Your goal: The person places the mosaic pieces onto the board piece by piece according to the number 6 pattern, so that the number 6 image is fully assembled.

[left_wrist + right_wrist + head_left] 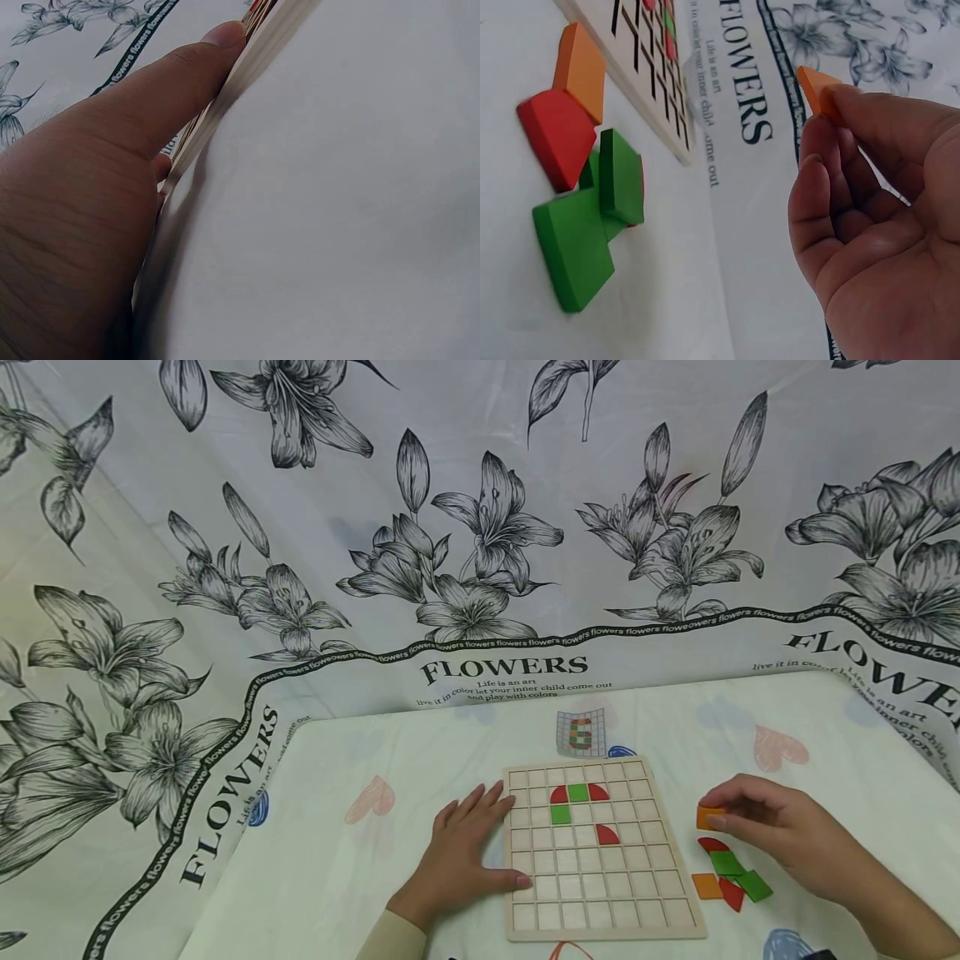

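Between thumb and fingertips, my right hand (783,835) pinches an orange square tile (817,88) above the table, to the right of the wooden grid board (581,912). My left hand (465,852) lies spread along the board's left edge, its thumb on the frame and its fingers outstretched. Near the top of the grid sit a green square tile (578,792) with a red quarter-round tile (559,794) on its left and another (597,792) on its right. Another green square (561,814) is one row lower, and a separate red quarter-round (607,835) lies below that.
Right of the board, loose tiles lie in a small overlapping pile: an orange square (706,886), green squares (754,886) and red quarter-rounds (731,895). A small pattern card (592,745) lies behind the board. A flower-printed curtain (480,552) hangs at the back of the table.
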Tool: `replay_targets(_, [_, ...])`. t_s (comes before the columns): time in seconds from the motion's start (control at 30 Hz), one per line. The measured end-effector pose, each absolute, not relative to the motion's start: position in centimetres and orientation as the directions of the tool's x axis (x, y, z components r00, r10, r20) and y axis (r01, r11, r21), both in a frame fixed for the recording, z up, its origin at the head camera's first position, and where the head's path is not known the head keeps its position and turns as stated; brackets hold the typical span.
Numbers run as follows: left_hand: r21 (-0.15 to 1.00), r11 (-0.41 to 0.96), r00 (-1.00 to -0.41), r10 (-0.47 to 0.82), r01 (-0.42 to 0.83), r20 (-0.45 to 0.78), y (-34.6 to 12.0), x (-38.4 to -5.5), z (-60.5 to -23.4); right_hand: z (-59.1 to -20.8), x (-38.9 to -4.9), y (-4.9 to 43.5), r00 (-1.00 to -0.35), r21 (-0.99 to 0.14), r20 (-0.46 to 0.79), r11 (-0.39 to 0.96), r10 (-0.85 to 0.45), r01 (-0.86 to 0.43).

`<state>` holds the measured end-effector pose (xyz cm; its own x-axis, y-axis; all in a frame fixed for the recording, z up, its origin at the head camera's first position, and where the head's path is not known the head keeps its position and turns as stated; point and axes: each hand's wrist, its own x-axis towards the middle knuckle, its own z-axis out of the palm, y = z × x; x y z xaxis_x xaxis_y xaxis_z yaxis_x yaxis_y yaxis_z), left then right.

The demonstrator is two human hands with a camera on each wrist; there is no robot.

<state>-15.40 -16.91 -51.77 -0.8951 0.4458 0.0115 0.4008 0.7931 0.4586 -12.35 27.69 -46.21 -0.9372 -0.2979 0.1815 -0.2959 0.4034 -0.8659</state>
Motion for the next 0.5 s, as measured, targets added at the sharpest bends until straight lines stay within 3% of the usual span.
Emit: replay_targets(0.5, [0.458,0.798,-0.898,0.441,0.391,-0.001,-16.9,-15.3,-51.6,-44.3,-12.8,25.5,-0.915,-0.867,0.227,0.358,-0.335,-0.346])
